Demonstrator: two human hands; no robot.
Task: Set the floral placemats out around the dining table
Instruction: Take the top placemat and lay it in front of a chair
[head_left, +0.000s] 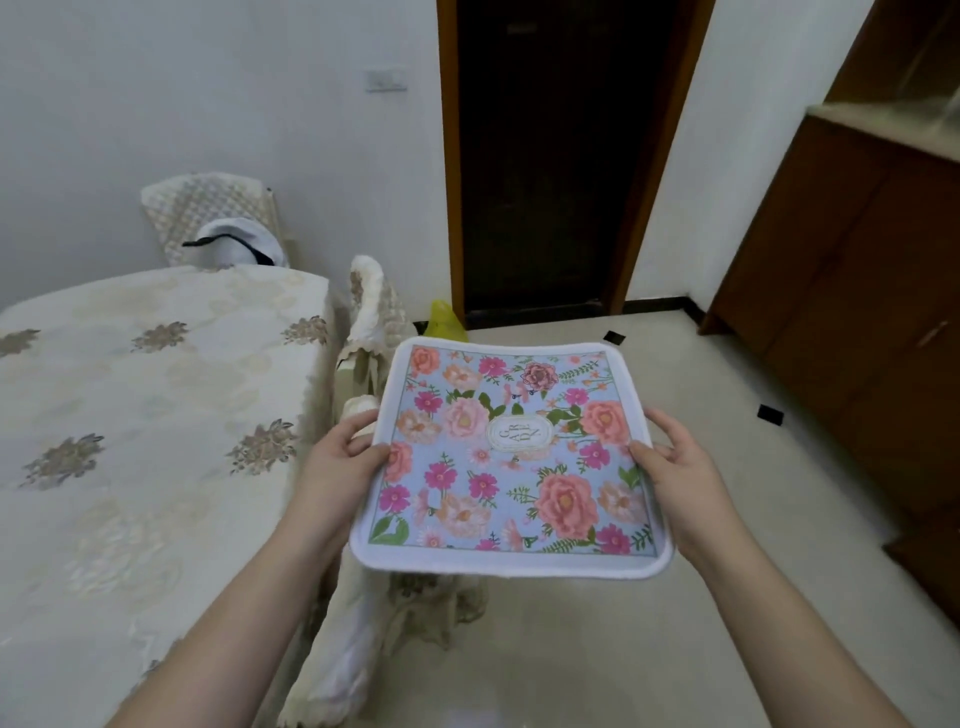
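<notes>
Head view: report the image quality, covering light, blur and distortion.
Head view: soft, even indoor light, no hard shadows; the floral placemat, held by the left hand and right hand, is sharp; wide-angle bending curves the door frame; the cabinet at the right edge is softly blurred.

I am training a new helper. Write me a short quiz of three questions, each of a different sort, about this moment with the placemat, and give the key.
1. True or false: the floral placemat already lies on the dining table.
2. Which hands hold the placemat? A. left hand only B. right hand only C. both
3. Fill in: the table stands to the person's ____.

Key: 1 false, it is held in the air beside the table. 2 C, one hand at each side edge. 3 left.
</notes>
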